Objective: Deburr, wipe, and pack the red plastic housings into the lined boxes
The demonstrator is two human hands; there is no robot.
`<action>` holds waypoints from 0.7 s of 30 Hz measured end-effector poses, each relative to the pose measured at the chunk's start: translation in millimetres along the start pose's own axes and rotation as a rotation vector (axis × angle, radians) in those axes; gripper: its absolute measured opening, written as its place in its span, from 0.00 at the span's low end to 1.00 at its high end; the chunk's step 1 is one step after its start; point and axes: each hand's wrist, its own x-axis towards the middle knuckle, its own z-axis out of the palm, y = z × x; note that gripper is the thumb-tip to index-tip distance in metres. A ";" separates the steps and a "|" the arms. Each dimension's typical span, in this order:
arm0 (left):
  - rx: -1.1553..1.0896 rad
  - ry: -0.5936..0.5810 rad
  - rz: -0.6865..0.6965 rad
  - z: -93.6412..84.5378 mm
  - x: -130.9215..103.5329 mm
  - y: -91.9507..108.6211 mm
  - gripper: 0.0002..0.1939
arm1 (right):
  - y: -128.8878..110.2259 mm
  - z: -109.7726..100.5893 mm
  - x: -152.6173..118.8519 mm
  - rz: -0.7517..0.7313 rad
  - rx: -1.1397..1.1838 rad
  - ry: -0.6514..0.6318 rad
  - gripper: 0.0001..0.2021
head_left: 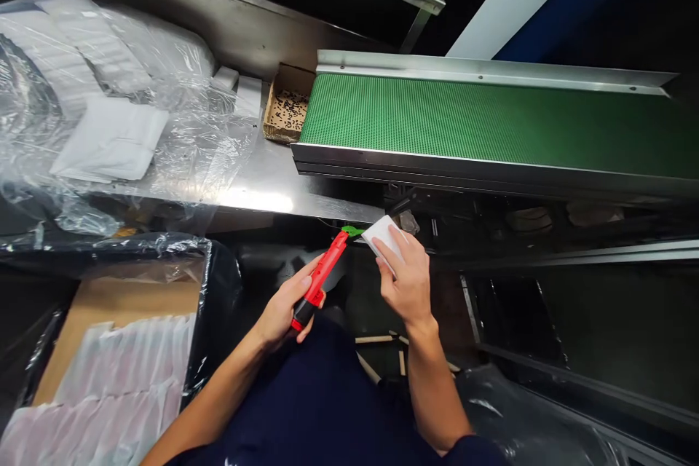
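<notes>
Both items held in the air, just off the near edge of the silver metal table [273,169], in front of a dark blue shirt [328,393].

Left hand [284,304]: fingers wrapped around the lower part of a long, narrow, red-and-black plastic tool [328,269]. Right hand [409,278]: fingers laid narrow over a white, flat, soft-looking rectangular piece [384,234], gripping it; foam or paper, I cannot tell.

Key relation: the tool's long axis slants, black end low by the left palm, green tip [352,231] up, rightward and away from the body. The white piece lies right of that tip, about level with it, its left corner just beside; contact uncertain from where I stand. Right-hand fingers cover the piece's right part, so its left edge faces the tool bare. Nearer to the tip: right hand. Judgement: the angle between axis and edge matters most.
</notes>
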 end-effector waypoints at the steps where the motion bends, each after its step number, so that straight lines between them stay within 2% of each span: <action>1: 0.002 -0.002 0.004 0.3 -0.7 0.2 0.41 | -0.5 -2.6 -1.3 0.012 0.060 0.009 0.16; 5: 0.052 0.005 0.006 -0.8 -1.9 -1.5 0.42 | -7.3 -11.7 -2.3 -0.070 0.275 -0.055 0.18; 10: 0.143 -0.019 -0.021 -0.1 -5.8 -2.8 0.44 | -21.8 -6.0 -1.0 -0.170 0.086 -0.027 0.18; 14: 0.225 -0.018 -0.018 -0.2 -8.9 -4.5 0.44 | -30.8 -1.3 -3.7 -0.151 -0.035 0.003 0.19; 16: 0.262 -0.005 -0.012 -1.9 -8.8 -6.7 0.45 | -34.1 -2.7 -4.8 -0.132 -0.022 -0.012 0.19; 19: 0.313 0.017 0.012 -4.5 -7.9 -9.2 0.43 | -37.4 -5.4 -4.5 -0.151 0.070 -0.101 0.19; 21: 0.337 0.022 0.025 -4.8 -8.1 -9.3 0.41 | -38.3 -5.5 -3.6 -0.137 0.056 -0.090 0.18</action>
